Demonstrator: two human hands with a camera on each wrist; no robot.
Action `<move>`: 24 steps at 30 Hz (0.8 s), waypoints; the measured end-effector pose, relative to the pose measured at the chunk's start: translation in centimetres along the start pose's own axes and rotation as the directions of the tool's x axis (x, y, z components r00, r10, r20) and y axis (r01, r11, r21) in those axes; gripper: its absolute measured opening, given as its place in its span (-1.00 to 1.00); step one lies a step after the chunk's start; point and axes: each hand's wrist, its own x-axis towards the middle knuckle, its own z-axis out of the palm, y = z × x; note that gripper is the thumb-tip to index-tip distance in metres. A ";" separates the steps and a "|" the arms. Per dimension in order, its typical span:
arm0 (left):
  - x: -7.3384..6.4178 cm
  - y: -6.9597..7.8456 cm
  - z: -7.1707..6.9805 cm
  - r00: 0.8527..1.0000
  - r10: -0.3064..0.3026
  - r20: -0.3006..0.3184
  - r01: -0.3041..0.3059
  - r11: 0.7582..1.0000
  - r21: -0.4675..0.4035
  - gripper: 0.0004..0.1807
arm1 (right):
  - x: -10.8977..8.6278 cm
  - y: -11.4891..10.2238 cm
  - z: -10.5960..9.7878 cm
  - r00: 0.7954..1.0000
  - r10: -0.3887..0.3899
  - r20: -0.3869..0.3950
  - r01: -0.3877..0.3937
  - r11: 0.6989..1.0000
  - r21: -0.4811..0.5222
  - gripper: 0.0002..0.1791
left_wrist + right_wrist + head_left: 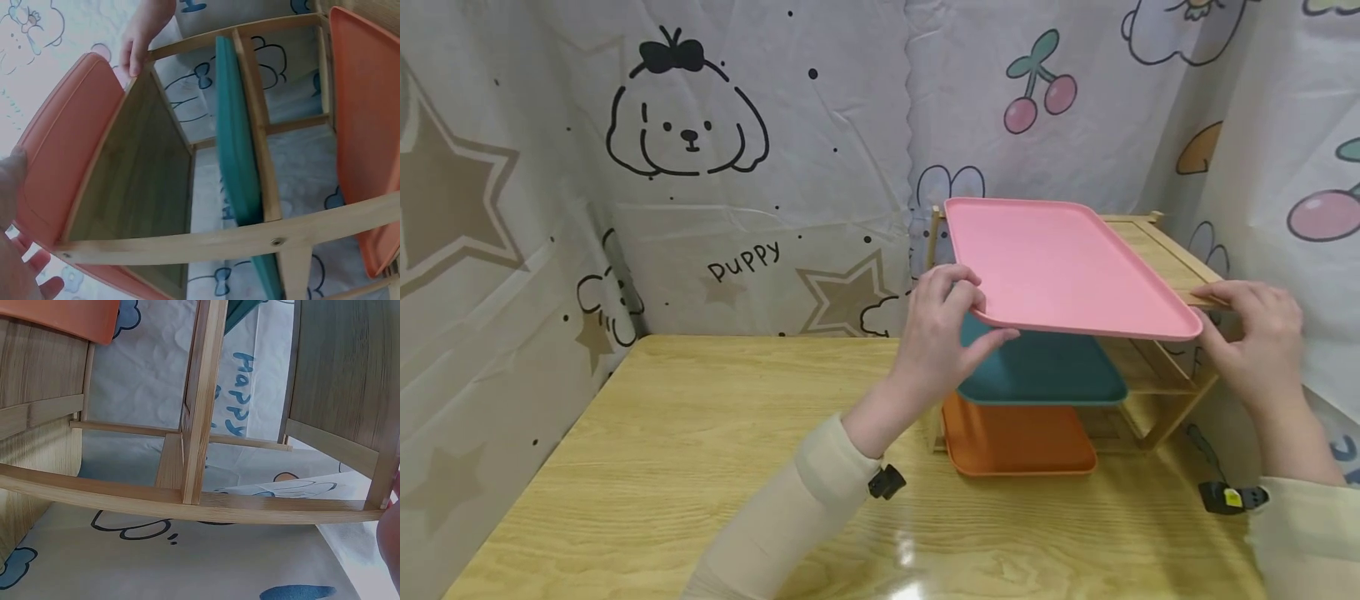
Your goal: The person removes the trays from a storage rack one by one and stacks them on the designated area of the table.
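Watched on my remote feed, the left hand (943,321) pinches the near left corner of the pink tray (1060,267), which lies over the top shelf (1165,254), jutting past its near edge. The right hand (1258,342) grips the shelf's near right corner. I judge an uneven push could tip it off. I count three trays, pink, teal (1045,371) and orange (1018,437), and one wooden rack (1180,414) toward the table's (700,458) right edge.
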 end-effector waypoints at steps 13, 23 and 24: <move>-1.0 -2.7 -3.2 0.992 -0.130 -0.003 0.130 0.990 -0.048 -0.59 | -0.1 -0.1 0.2 1.000 0.008 0.001 -0.008 1.000 -0.012 -0.34; -1.9 -3.3 -4.0 0.930 -0.363 0.056 0.364 0.891 -0.270 -0.51 | -0.1 -0.2 0.3 1.000 0.003 -0.001 -0.003 1.000 -0.015 -0.30; -1.9 -3.0 -4.0 0.913 -0.401 0.075 0.403 0.861 -0.309 -0.44 | -0.1 -0.2 0.4 1.000 0.000 -0.001 0.000 1.000 -0.015 -0.29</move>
